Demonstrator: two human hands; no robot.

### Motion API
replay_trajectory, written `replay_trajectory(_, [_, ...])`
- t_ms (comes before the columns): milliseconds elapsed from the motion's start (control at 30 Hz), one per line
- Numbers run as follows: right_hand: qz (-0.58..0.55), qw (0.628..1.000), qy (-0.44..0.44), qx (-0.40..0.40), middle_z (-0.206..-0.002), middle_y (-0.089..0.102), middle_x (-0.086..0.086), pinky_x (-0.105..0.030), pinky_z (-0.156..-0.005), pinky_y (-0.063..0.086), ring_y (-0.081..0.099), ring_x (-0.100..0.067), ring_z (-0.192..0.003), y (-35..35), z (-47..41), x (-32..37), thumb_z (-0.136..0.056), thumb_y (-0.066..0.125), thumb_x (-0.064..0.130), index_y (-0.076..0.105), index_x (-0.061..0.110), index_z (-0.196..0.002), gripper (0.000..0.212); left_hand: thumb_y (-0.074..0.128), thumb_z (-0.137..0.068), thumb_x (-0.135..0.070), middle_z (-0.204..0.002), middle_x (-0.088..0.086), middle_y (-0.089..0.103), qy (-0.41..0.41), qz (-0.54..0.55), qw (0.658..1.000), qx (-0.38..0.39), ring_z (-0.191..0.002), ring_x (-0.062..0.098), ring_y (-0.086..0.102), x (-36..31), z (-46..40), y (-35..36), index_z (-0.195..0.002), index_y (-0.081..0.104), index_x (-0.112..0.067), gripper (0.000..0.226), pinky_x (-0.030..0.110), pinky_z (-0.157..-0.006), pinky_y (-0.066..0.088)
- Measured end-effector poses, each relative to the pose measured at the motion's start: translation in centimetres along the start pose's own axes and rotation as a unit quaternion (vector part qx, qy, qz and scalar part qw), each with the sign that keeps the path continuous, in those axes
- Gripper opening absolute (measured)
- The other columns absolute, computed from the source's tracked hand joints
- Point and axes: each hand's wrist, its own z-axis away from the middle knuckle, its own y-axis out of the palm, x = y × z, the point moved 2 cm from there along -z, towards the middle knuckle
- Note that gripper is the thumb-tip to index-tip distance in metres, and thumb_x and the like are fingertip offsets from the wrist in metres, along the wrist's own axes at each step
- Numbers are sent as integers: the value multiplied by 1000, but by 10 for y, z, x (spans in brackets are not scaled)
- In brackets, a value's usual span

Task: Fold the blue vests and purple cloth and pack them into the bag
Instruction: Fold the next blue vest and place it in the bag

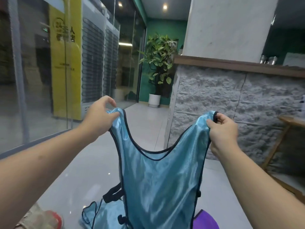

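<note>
Grey floor point(85, 171) bears second vest point(97, 215) (crumpled), purple cloth point(206, 220).

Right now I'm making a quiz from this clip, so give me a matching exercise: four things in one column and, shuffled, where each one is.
Things:
1. left hand
2. right hand
3. purple cloth
4. potted plant

Places:
A. standing by the green wall
B. pinching the vest's right strap
C. low down, right of the held blue vest
D. pinching the vest's left strap

Pairs: 1-D, 2-B, 3-C, 4-A
</note>
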Motion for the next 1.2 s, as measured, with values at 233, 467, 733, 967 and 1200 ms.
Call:
replay_trajectory(233, [18,988,7,156,-113,78,2,-38,-88,62,75,-19,-102,40,28,18,-98,63,-5,69,16,-129,38,65,-95,-1,-82,18,58,-39,19,989,144,-51,20,48,-22,11,17,-83,61,-13,17,27,-40,44])
replay_trajectory(467, [88,954,-1,288,-115,78,7,-44,-100,59,73,-19,-109,63,86,-12,-96,70,7,74,26,-119,30,65,-92,3,-91,12,73,-92,73,982,150,-72,27,68,-28,27,53,-96,80,-14,23,30,-52,57])
replay_trajectory(733, [202,880,-67,424,-121,68,-22,-64,-99,51,63,-45,-113,83,121,-31,-86,56,37,61,17,-121,42,52,-98,5,-94,17,76,-145,99,974,140,-66,29,78,-31,39,72,-116,70,-17,33,38,-67,66])
replay_trajectory(967, [144,940,-97,294,-75,67,15,-20,-67,46,58,-5,-69,77,112,-37,-83,72,5,69,29,-90,26,58,-95,6,-112,23,69,-147,204,954,162,-85,40,77,-54,51,78,-128,64,-17,41,42,-70,66])
replay_trajectory(1200, [64,973,-69,213,-92,80,5,-24,-85,58,72,-8,-89,68,89,-40,-86,66,-16,77,23,-97,42,56,-98,2,-117,22,65,-133,276,934,184,-73,34,78,-66,52,81,-129,60,-13,35,38,-65,65])
